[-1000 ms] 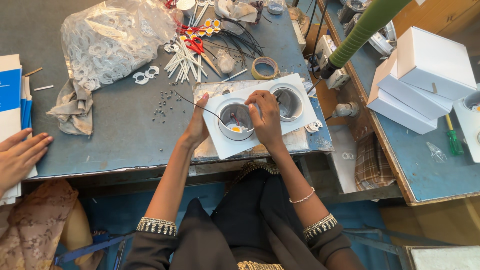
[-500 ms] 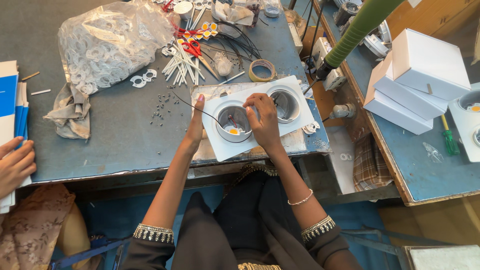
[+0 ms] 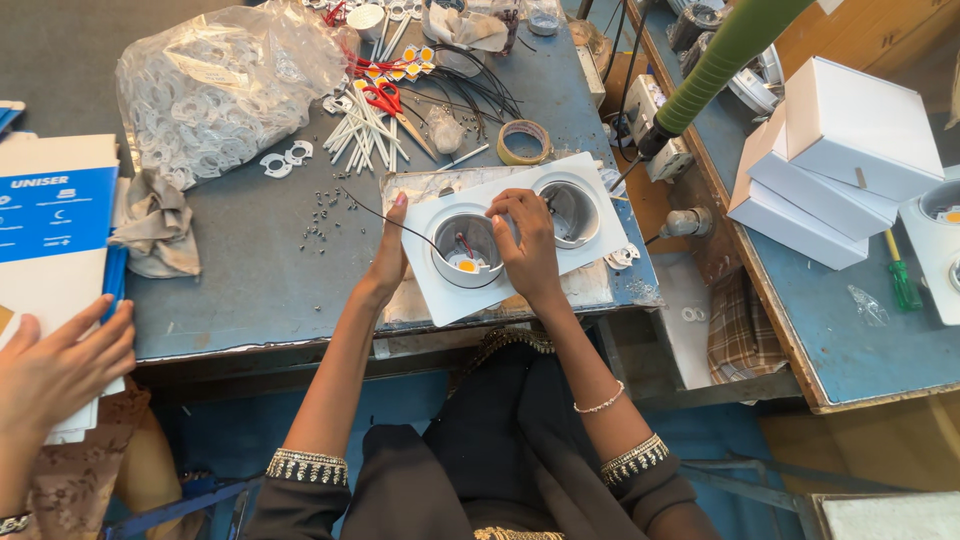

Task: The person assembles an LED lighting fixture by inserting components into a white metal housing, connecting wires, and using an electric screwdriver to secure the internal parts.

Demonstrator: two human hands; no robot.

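I sit at a worn blue-grey workbench [image 3: 240,280] under even, bright light. To the right of the workbench, across a narrow gap, stands a 2nd blue table [image 3: 860,330] with a wooden edge. Below the workbench, a blue floor [image 3: 230,430] shows. Beyond the 2nd table's far end, a brown wooden panel [image 3: 850,30].

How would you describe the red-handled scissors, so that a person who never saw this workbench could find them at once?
Start at the big clear plastic bag of white rings on the blue-grey workbench. Just to its right lies a fan of white sticks, and the scissors lie across the top of them. Their bright red handles set them apart: the sticks are white and the nearby cables are black.
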